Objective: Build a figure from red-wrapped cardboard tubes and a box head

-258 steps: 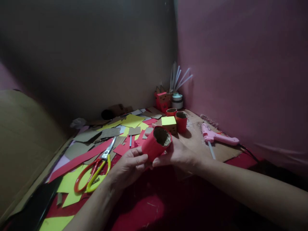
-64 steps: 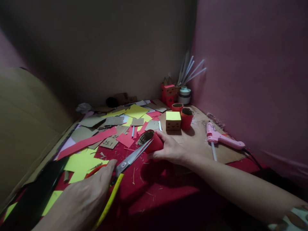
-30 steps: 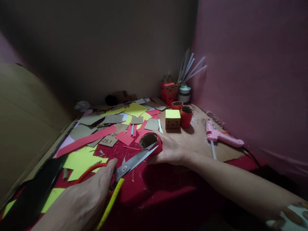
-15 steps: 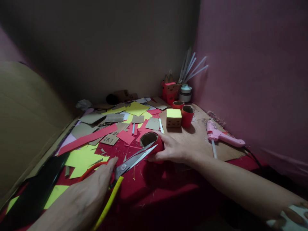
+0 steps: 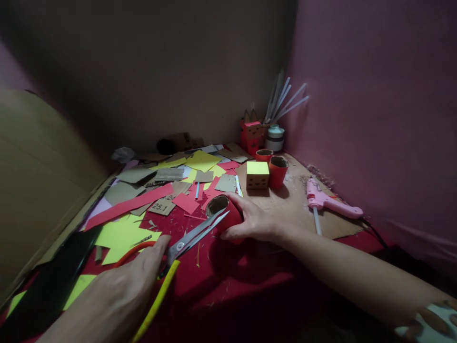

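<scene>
My left hand (image 5: 132, 276) is closed round the handles of a pair of scissors (image 5: 193, 238), one handle orange and the other yellow. The blades point up and right, their tips at the near rim of a red paper-covered cardboard tube (image 5: 232, 216). Wrapped round the tube's right side, my right hand (image 5: 252, 219) holds it tilted, with its brown hollow end facing left and up. Between the blades only a narrow gap shows. Whether they touch the rim I cannot tell.
Paper and cardboard scraps (image 5: 162, 205) cover the left of the table. Beyond my right hand stand a yellow-topped cardboard box (image 5: 257, 176) and two red tubes (image 5: 278, 174). A pink glue gun (image 5: 332, 202) lies at the right, its cord trailing off. A cardboard panel (image 5: 46, 181) rises at left.
The scissors have shifted slightly left and down, and their blades have drawn closer together. The tube has tilted a little more in my right hand.
</scene>
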`<state>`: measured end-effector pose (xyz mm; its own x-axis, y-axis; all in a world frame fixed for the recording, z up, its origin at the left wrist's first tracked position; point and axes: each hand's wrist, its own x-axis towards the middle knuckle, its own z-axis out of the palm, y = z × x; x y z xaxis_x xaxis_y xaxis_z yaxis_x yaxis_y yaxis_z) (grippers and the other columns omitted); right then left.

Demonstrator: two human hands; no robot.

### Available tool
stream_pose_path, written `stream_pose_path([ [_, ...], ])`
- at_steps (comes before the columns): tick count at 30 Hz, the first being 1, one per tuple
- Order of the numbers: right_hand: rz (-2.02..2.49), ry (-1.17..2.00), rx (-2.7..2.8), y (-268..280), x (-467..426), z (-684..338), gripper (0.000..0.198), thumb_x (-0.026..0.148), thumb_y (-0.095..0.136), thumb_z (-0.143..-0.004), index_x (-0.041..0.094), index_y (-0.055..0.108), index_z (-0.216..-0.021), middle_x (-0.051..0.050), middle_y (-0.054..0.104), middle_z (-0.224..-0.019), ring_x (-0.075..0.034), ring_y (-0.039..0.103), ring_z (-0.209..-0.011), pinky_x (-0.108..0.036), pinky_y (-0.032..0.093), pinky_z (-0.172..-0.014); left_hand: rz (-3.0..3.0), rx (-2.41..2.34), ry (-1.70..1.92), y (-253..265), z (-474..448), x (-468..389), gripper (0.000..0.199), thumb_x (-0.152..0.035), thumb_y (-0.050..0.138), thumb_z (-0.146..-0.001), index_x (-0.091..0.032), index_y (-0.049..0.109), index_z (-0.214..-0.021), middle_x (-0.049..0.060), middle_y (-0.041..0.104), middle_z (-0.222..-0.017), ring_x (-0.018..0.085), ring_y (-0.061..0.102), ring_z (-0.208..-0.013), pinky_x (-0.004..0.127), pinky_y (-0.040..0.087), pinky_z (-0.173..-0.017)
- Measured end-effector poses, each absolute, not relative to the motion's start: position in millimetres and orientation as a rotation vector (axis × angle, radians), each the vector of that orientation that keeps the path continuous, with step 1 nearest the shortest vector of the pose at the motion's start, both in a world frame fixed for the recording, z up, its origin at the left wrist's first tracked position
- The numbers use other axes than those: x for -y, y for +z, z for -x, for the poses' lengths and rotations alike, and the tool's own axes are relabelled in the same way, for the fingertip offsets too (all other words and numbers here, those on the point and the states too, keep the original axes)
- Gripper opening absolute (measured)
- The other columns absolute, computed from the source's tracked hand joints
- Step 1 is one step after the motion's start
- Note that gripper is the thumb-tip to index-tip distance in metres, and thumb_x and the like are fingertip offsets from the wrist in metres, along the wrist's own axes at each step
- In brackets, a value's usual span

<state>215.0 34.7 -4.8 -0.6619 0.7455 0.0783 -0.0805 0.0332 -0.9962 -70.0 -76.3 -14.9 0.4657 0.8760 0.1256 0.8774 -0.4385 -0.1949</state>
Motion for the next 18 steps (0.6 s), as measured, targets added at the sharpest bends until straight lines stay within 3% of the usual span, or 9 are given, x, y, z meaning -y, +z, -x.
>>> stream_pose_path([
  [3,0.631,1.744,1.649,-1,-36,-217,0.061,0.019,0.081,-0.057,0.020,0.057,-0.114,-0.002,0.064,-0.097,-0.020,0.059,-0.091,-0.032,0.048,-0.084,2.502,1.546,-0.032,-17,74,76,0.054,-0.011,0.032,-0.087,-0.005,0.043,-0.139,0.021,0.070,-0.113,0.028,0.073,-0.087,0.036,0.058,-0.068],
  [9,0.646,1.872,1.633,-4,-36,-217,0.051,0.017,0.079,-0.057,0.016,0.062,-0.104,-0.001,0.063,-0.087,-0.018,0.058,-0.080,-0.032,0.048,-0.077,2.569,1.559,-0.168,-21,70,76,0.062,-0.024,0.043,-0.084,-0.017,0.036,-0.145,0.016,0.065,-0.126,0.032,0.069,-0.102,0.038,0.061,-0.076],
  [12,0.575,1.911,1.614,-9,-35,-214,0.053,0.014,0.081,-0.054,0.018,0.060,-0.103,0.000,0.062,-0.087,-0.016,0.058,-0.079,-0.029,0.048,-0.075,2.549,1.581,-0.228,-15,65,74,0.064,-0.024,0.042,-0.085,-0.015,0.031,-0.148,0.017,0.060,-0.135,0.032,0.065,-0.111,0.041,0.059,-0.085],
  [18,0.580,1.934,1.604,-9,-33,-213,0.048,0.016,0.083,-0.055,0.018,0.055,-0.095,0.004,0.059,-0.078,-0.012,0.054,-0.069,-0.026,0.047,-0.066,2.693,1.448,-0.012,-7,68,69,0.067,-0.016,0.041,-0.084,-0.010,0.028,-0.150,0.019,0.059,-0.135,0.029,0.066,-0.111,0.031,0.060,-0.079],
])
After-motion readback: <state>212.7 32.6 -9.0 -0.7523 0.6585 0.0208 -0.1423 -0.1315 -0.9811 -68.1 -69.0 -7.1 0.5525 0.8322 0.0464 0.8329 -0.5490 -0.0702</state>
